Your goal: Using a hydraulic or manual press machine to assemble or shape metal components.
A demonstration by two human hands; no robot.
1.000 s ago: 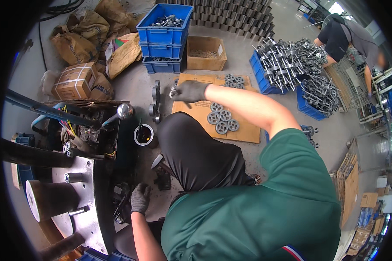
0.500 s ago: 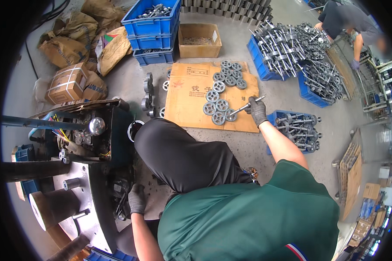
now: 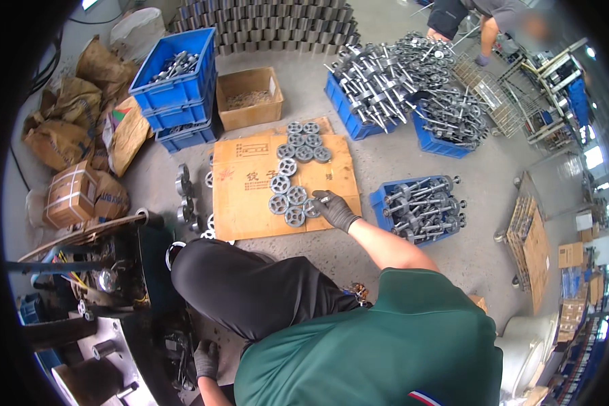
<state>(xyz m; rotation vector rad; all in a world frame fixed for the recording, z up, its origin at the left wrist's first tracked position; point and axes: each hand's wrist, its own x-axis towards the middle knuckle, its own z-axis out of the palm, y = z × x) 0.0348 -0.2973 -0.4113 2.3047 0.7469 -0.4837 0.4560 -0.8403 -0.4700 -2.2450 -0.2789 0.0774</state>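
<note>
My right hand (image 3: 337, 211), in a dark grey glove, is closed over the near right end of a group of spoked metal wheels (image 3: 296, 195). A shiny bit of the metal shaft (image 3: 325, 199) shows at its fingers, seen almost end-on, and the rest is hidden. The fingertips are right beside the nearest wheel (image 3: 310, 208). The wheels lie flat on a cardboard sheet (image 3: 243, 203) on the floor. My left hand (image 3: 206, 359), also gloved, is low beside the machine (image 3: 118, 352), its fingers loosely extended with nothing visible in them.
A blue crate (image 3: 384, 215) of shafts with wheels stands right of the cardboard; more full crates (image 3: 348, 111) are behind. At back left are stacked blue bins (image 3: 172, 101) and a cardboard box (image 3: 250, 118). Wheels on edge (image 3: 183, 186) line the left. A person (image 3: 484, 34) bends at far right.
My right hand has lowered the shaft from a slanted hold to nearly upright at the nearest wheel. The view has shifted, so the scene sits further left. My left hand stays by the machine.
</note>
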